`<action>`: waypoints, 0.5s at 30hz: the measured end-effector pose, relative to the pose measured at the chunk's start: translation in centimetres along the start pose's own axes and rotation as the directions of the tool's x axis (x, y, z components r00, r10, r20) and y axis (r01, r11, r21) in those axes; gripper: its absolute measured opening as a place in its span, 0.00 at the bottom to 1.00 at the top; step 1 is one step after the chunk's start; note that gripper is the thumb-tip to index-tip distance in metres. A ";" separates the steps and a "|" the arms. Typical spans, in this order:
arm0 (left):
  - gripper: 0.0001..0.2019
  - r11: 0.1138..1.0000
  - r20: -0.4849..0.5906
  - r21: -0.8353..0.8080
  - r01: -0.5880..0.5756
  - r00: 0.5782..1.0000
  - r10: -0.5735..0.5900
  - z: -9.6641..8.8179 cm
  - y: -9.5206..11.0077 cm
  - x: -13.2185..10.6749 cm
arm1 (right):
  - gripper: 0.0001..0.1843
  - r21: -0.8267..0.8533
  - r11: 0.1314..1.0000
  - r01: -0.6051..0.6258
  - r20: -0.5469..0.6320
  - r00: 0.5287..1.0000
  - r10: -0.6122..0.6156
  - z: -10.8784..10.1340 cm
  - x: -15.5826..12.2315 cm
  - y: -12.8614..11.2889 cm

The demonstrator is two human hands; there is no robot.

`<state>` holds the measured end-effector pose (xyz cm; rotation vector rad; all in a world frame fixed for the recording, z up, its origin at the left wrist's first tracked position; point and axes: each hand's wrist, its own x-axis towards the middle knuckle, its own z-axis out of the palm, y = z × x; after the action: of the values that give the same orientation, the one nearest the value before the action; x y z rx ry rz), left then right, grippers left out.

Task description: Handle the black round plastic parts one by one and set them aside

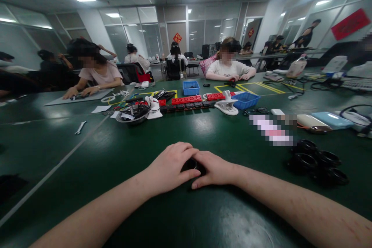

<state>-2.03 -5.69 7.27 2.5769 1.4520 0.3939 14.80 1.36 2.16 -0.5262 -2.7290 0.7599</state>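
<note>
Near the middle of the dark green table, my left hand (173, 166) and my right hand (215, 169) meet around a small black part (190, 164). Both sets of fingers are closed over it, left fingertips against right, so most of the part is hidden and its kind cannot be made out. Its visible side looks dark and slightly shiny. To the right of my right forearm sits a cluster of black ring-shaped parts (305, 161) with open centres.
Across the table run red and black power strips (186, 100), a white clip stand (226, 104), blue bins (246, 101) and a bowl of cables (132, 118). A wrench (80, 128) lies left. Phones and a light-blue case (333, 120) lie right. Co-workers sit opposite.
</note>
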 end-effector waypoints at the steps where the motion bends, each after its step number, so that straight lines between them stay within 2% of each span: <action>1: 0.17 0.998 0.036 -0.047 -0.039 0.999 0.041 -0.3 -0.2 -0.1 | 0.34 0.043 0.999 0.016 0.017 1.000 -0.017 -0.1 0.0 0.1; 4: 0.18 0.984 0.131 -0.136 -0.113 0.983 0.131 -0.9 -0.7 -0.2 | 0.28 0.103 0.995 0.015 0.077 0.997 -0.023 -0.4 0.1 0.5; 8: 0.19 0.980 0.183 -0.160 -0.120 0.972 0.149 -0.9 -0.8 0.0 | 0.20 0.146 0.989 -0.005 0.100 0.995 -0.009 -0.2 0.3 1.0; 12: 0.17 0.995 0.166 -0.084 -0.050 0.984 0.063 -0.5 -0.4 0.3 | 0.23 0.134 0.988 -0.077 0.061 0.996 0.070 0.3 0.4 0.9; 15: 0.13 0.999 0.115 0.015 0.041 0.992 -0.043 0.2 0.2 0.5 | 0.22 0.080 0.985 -0.150 0.008 0.989 0.150 0.9 0.4 0.5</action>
<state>-1.55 -5.36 7.17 2.5278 1.4700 0.2273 14.23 1.52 1.21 -0.7198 -2.6699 0.9024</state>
